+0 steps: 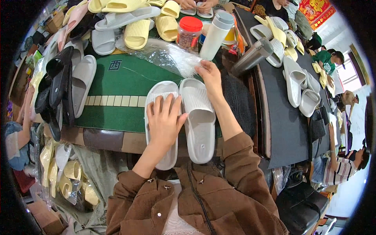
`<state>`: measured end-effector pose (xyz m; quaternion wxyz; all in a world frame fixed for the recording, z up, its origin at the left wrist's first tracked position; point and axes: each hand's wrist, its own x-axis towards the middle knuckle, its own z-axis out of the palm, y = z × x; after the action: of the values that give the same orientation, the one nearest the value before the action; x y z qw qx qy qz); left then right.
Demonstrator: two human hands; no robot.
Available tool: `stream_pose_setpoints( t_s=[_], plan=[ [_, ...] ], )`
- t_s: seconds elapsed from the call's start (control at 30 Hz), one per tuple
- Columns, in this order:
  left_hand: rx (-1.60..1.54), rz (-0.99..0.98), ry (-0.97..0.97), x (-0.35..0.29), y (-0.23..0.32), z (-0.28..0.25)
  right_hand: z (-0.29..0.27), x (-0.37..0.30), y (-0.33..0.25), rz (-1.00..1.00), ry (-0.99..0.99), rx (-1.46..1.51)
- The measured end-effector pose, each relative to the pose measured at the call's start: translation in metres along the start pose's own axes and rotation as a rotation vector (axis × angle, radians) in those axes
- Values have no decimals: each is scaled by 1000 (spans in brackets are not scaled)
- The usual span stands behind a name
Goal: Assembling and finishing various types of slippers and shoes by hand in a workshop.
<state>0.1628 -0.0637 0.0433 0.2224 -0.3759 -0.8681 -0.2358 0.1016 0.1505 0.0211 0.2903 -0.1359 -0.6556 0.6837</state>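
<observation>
A pair of pale grey slide slippers lies side by side at the table's near edge, toes pointing away from me. My left hand [165, 119] rests flat with spread fingers on the strap of the left slipper [168, 156]. Beyond the right slipper [199, 137], my right hand [210, 78] pinches the near right end of a pile of clear plastic bags [168, 58]. The pile spreads leftward over the green mat [129, 82]. Whether one bag or several is between the fingertips does not show.
Yellow and grey slippers [135, 33] heap at the far left, black ones [58, 84] nearer. A red-lidded jar [190, 31], a white bottle [215, 35] and a steel tumbler [252, 56] stand beyond my right hand. More slippers [295, 82] lie on the dark table at right; other people work around.
</observation>
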Motion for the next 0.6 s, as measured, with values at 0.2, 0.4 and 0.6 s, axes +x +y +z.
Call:
stream_pose_setpoints(
  t_s=[0.2,0.4,0.6],
  plan=[
    [-130,-29,16,-1,-5,-7,-10,-32,-28,105,51,359],
    [-470,-76,99,25,-4,-11,3,-71,-70,113,-120,496],
    [-960,-126,-58,29,4,-11,-9,-119,-103,84,-377,439]
  ],
)
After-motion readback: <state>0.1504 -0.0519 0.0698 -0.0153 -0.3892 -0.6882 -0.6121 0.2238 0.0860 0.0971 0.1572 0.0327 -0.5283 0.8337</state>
